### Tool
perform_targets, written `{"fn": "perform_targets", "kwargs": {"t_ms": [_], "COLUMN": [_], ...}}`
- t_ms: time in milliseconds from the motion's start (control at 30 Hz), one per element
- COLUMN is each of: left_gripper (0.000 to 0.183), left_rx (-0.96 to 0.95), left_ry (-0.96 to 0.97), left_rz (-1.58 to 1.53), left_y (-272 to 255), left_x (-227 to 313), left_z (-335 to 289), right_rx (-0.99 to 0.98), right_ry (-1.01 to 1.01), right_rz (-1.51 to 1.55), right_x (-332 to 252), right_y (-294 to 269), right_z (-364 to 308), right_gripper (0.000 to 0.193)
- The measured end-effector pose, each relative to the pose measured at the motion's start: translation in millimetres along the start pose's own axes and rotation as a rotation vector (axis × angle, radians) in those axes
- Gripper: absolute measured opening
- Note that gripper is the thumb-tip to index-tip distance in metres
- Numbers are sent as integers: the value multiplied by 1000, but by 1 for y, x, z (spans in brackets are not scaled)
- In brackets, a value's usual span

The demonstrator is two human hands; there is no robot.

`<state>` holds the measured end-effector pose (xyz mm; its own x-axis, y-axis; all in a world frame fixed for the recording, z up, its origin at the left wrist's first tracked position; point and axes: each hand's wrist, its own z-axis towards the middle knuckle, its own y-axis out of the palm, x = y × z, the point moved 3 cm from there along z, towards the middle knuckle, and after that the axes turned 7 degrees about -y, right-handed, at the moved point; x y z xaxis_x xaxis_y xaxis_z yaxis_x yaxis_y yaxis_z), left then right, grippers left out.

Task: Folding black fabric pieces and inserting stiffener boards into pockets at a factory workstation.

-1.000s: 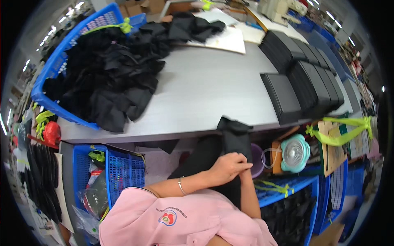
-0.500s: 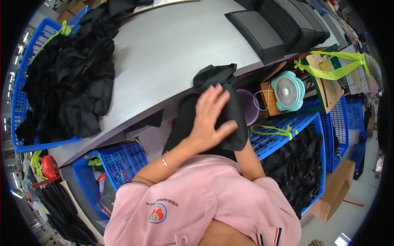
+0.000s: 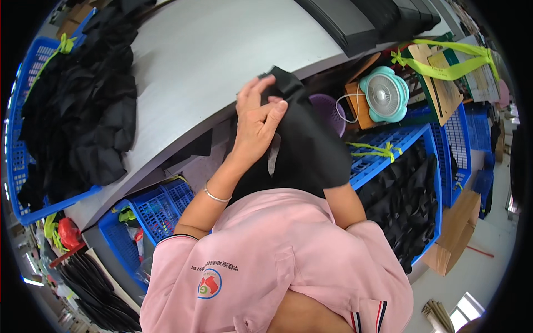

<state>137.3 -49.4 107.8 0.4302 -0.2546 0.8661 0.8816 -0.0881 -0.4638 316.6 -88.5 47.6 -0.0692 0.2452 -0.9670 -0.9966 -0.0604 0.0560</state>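
Observation:
A black fabric piece [image 3: 311, 139] hangs in front of my lap, its upper end raised near the table's front edge. My left hand [image 3: 256, 114] is at the upper left edge of this piece, fingers bent and thumb closing toward them with cloth between. Some blur lies on the fingertips. My right forearm goes in under the lower right end of the fabric, so my right hand is hidden by it. A narrow pale grey strip [image 3: 273, 155] shows beside the fabric, below my left wrist.
On the grey table [image 3: 183, 61] lie a heap of black cloth [image 3: 83, 111] at the left and stacked black panels [image 3: 344, 22] at the far right. A turquoise fan [image 3: 384, 94], a purple basket [image 3: 327, 114] and a blue crate [image 3: 397, 150] of black pieces stand right.
My left hand has gone from spread over the cloth to bent at its upper edge, moving left and up. The fabric has shifted and opened out to the right.

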Motion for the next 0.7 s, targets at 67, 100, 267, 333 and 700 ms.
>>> {"fn": "perform_targets", "kwargs": {"t_ms": [67,100,267,333,700], "left_gripper": [28,39,69,45,11], "left_rx": [387,455,254,234,440], "left_ry": [66,-14,260,228,-169], "left_rz": [86,35,83,121,-545], "left_y": [4,4,36,42,9], "left_x": [17,24,40,37,-23], "left_z": [-12,-21,-53,-51,14], "right_rx": [62,76,175,195,132], "right_ry": [-8,-11,-46,-58,225], "right_rz": [58,86,232,298,576], "right_x": [14,10,11,9,29], "right_y": [19,15,17,26,90], "right_z": [44,40,70,82,53], "right_gripper": [15,15,13,13,31]}}
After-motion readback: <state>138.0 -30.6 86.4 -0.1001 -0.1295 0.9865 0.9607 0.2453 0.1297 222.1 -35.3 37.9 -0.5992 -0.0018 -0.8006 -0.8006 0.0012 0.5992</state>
